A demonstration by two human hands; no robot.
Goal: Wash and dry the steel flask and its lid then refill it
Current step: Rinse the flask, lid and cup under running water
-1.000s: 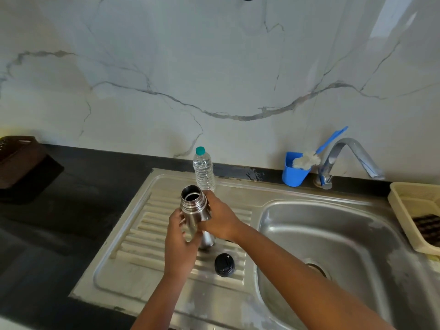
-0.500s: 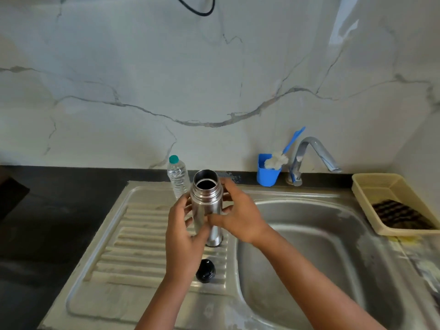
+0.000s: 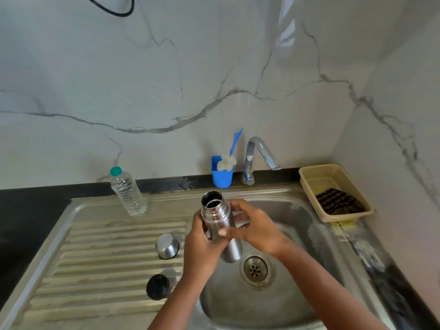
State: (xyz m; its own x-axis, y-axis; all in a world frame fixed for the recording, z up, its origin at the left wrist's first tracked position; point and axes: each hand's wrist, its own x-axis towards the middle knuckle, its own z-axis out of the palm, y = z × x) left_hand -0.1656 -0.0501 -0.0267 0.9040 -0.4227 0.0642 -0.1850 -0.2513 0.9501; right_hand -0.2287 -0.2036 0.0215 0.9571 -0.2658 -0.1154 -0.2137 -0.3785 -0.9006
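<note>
The open steel flask point(image 3: 220, 219) is held upright over the left part of the sink basin point(image 3: 297, 294), its mouth uncovered. My left hand point(image 3: 202, 244) grips its body from the left and my right hand point(image 3: 252, 225) grips it from the right. A steel cup lid point(image 3: 167, 245) stands upside down on the ribbed drainboard point(image 3: 100, 258). A black stopper point(image 3: 157, 287) lies nearer me on the same drainboard. A clear plastic water bottle point(image 3: 127, 191) with a green cap stands at the drainboard's back edge.
The tap point(image 3: 258, 154) curves over the basin's back rim. A blue holder point(image 3: 222, 173) with a brush stands left of it. A beige basket point(image 3: 333, 191) with a dark cloth sits at the right. The drain point(image 3: 255, 270) is below the flask. Black counter lies at the far left.
Both hands have carried the flask rightward from above the drainboard to above the basin. The steel cup lid, hidden before, now shows on the drainboard.
</note>
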